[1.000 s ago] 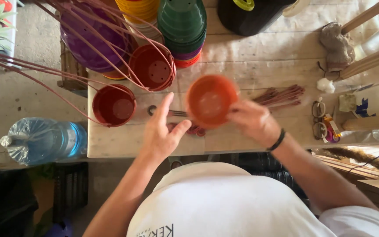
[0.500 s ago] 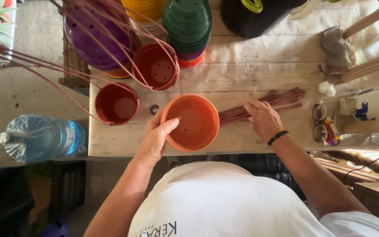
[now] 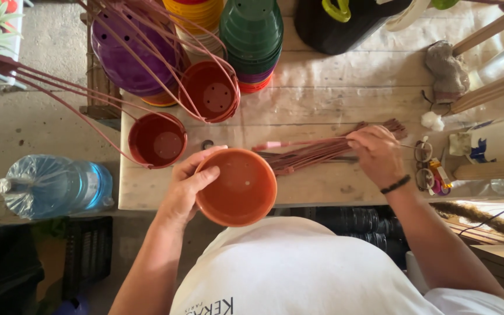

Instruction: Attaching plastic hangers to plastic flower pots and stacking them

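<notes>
Head view: orange pot sits at the desk front edge, left hand gripping its rim. Right of the pot, right hand pinches one hanger off the brown bundle. Probably best to lift just one strand, keeping the pot level

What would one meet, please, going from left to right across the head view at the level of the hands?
Water bottle → dark red pot → left hand → orange pot → bundle of reddish hanger rods → right hand → glasses.
</notes>
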